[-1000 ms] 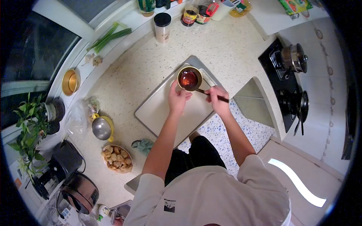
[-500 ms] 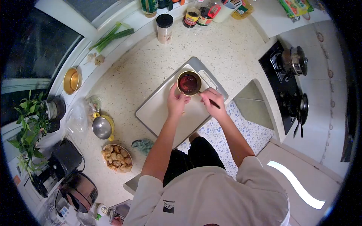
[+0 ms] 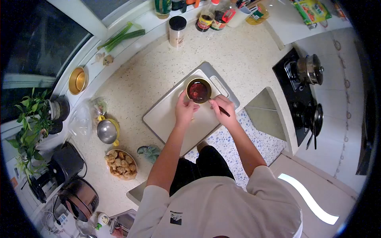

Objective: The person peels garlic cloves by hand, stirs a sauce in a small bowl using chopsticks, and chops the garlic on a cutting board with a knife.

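Our left hand (image 3: 185, 108) is curled partway around the lower left side of a small gold bowl (image 3: 209, 88), fingers spread on its wall. Our right hand (image 3: 223, 111) is closed on a dark handle (image 3: 226, 114), fingertips pinched together close to the bowl. The handle meets the bowl's rim; we cannot tell whether it belongs to the bowl or to a tool in it. Dark red liquid (image 3: 197, 91) lies inside the bowl, which is over the upper part of a grey-edged cutting board (image 3: 166, 115); we cannot tell whether it touches the board.

Beside our left forearm, we see a blue-grey cloth (image 3: 150, 153) on the counter (image 3: 135, 79). Farther left are a dish of brown chunks (image 3: 121, 163), a yellow-and-metal bowl (image 3: 107, 131) and a plastic bag (image 3: 81, 123).

Beyond the board stands a black-lidded jar (image 3: 177, 33). Green onions (image 3: 121, 38) and a gold cup (image 3: 78, 81) sit on the windowsill. To our right, the stove (image 3: 283, 75) carries a lidded pot (image 3: 308, 70).
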Tool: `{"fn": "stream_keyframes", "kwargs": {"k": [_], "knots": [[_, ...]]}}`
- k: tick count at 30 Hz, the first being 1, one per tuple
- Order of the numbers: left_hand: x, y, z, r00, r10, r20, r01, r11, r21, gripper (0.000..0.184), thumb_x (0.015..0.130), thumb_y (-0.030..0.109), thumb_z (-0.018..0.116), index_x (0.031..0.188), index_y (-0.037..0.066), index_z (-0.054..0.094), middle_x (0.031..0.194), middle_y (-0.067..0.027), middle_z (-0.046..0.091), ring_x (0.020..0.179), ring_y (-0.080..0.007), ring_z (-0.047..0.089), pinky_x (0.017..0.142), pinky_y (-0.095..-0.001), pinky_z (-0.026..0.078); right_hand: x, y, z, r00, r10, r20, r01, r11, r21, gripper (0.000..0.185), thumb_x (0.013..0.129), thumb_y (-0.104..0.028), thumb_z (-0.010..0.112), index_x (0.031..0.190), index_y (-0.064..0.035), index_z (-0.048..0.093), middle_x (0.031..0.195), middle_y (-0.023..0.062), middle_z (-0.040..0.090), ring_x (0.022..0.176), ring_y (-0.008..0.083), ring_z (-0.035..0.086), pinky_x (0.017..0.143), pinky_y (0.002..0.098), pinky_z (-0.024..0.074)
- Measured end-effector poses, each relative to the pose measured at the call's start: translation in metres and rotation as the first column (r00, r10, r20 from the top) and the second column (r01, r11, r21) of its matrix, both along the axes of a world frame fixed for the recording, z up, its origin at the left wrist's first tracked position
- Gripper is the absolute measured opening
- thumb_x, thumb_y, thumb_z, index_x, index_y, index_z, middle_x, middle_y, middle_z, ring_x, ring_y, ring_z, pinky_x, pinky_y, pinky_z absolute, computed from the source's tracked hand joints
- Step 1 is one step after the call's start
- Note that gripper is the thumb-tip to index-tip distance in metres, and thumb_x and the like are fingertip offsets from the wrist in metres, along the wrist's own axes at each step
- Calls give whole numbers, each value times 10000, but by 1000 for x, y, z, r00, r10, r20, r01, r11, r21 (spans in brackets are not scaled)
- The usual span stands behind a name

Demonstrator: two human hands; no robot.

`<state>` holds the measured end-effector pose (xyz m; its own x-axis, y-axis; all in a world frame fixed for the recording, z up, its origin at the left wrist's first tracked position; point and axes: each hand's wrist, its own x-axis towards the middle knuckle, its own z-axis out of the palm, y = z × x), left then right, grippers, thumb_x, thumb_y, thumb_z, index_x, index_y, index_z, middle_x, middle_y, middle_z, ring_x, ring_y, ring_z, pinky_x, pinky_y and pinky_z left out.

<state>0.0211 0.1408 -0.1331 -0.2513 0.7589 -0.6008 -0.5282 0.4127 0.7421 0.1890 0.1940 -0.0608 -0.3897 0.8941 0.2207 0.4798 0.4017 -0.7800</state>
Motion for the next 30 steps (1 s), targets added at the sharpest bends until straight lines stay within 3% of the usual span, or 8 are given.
{"fn": "stream_keyframes", "kwargs": {"k": [5,9,10,14,18,21,25,30], "knots": [[-1,-2,1,1000,6,-6,-6,1000,-3,592,997,-41,527,1541,116,355,924,-139,680,771,-203,731,693,-314,631,1,4,11,995,-26,-97,1,969,-248,235,981,-56,608,792,42,706,664,109,622,539,190,593,517,300,461],[1,0,-3,1000,19,6,-19,999,41,592,997,-39,526,1543,100,344,916,-139,681,761,-204,729,685,-309,627,2,4,4,991,-85,-102,83,996,-17,211,971,-84,645,803,34,690,714,123,637,583,234,622,550,322,477],[0,-3,-6,1000,22,3,-22,998,58,591,998,-37,526,1543,93,340,915,-140,681,758,-204,729,682,-308,626,8,4,5,992,-128,4,124,949,-290,234,979,-107,638,803,40,684,725,129,645,600,247,631,576,328,489],[2,-2,-3,1000,1,-15,-1,1000,8,614,992,-41,531,1555,75,316,905,-146,687,745,-202,729,664,-303,620,1,10,4,998,58,2,-58,995,85,321,1010,-146,605,763,38,698,675,112,651,551,185,621,519,316,494],[0,-3,-8,1000,-4,-20,4,1000,15,631,993,-42,535,1566,83,302,900,-148,690,735,-200,728,653,-302,618,2,10,9,997,15,-79,-31,978,-207,283,991,-112,620,758,28,697,671,113,641,539,190,606,519,323,479],[1,-2,-9,999,-16,-33,16,1000,1,628,996,-43,534,1565,89,305,899,-147,691,732,-203,728,654,-302,620,-1,10,5,1000,19,-11,-18,998,62,176,953,-80,665,840,42,723,726,135,679,603,209,650,568,327,497],[1,-4,-10,1000,13,-12,-13,1000,25,614,997,-42,534,1558,89,321,902,-148,692,736,-204,726,663,-307,623,-1,14,9,984,-123,-126,64,915,-399,106,935,-45,677,873,27,723,767,138,679,605,230,647,550,315,484],[1,-2,-8,1000,-5,-21,5,1000,1,606,999,-45,527,1555,98,332,909,-151,693,742,-199,722,681,-313,626,-5,19,14,1000,13,-11,-13,1000,-16,148,936,-62,682,829,32,722,728,139,664,600,245,629,555,321,480]]}}
